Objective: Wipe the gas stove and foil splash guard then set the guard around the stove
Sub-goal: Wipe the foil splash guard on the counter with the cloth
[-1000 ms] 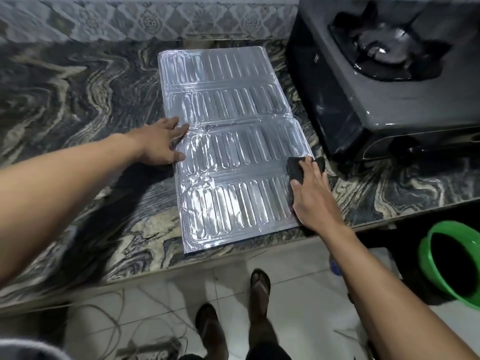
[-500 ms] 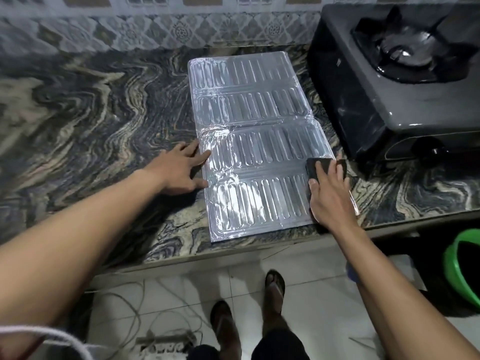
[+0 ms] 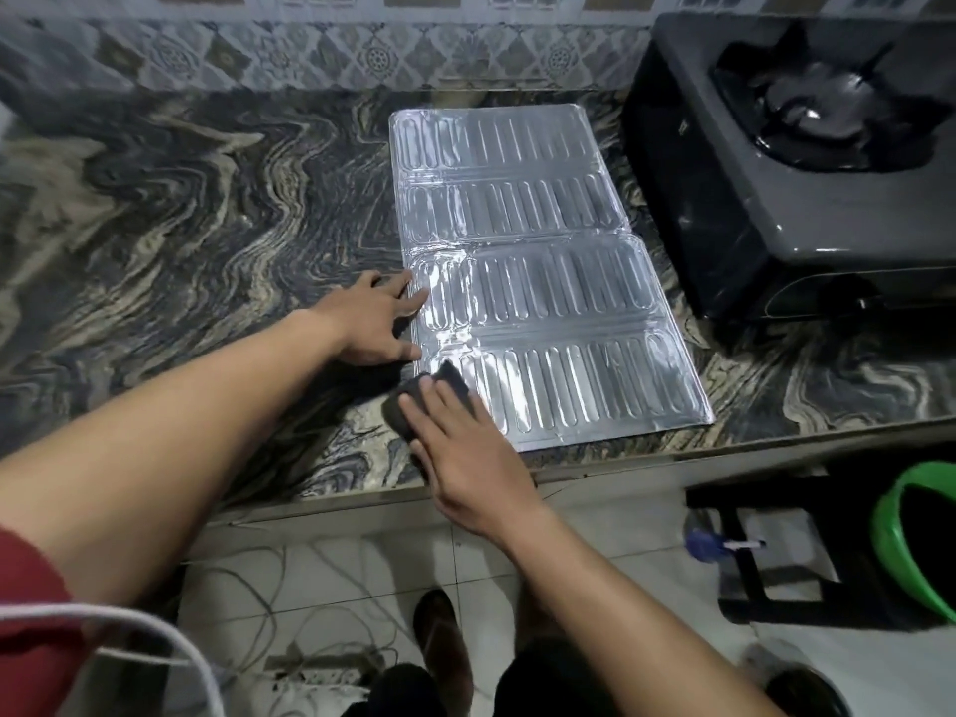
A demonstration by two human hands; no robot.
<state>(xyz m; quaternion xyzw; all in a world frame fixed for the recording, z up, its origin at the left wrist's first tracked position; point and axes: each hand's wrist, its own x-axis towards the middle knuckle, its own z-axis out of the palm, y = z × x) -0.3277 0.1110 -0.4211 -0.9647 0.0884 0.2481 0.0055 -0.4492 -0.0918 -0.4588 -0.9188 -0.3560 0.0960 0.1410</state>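
Note:
The silver foil splash guard [image 3: 527, 282] lies flat and unfolded on the marble counter [image 3: 196, 230], its ribbed panels running front to back. My left hand [image 3: 377, 323] presses flat on the guard's left edge, fingers spread. My right hand [image 3: 460, 447] presses a dark cloth [image 3: 414, 393] onto the guard's near left corner. The black gas stove [image 3: 796, 199] stands to the right of the guard, with its burner grate [image 3: 822, 116] at the top right.
A patterned tile wall [image 3: 310, 54] backs the counter. Below the counter edge, on the tiled floor, are a green bucket [image 3: 900, 540], a dark stool frame [image 3: 765, 561], loose cables with a power strip [image 3: 310, 675] and my feet.
My right hand has swept the cloth leftward across the guard's near panel, from its right edge to the near left corner. My left hand stays on the left edge.

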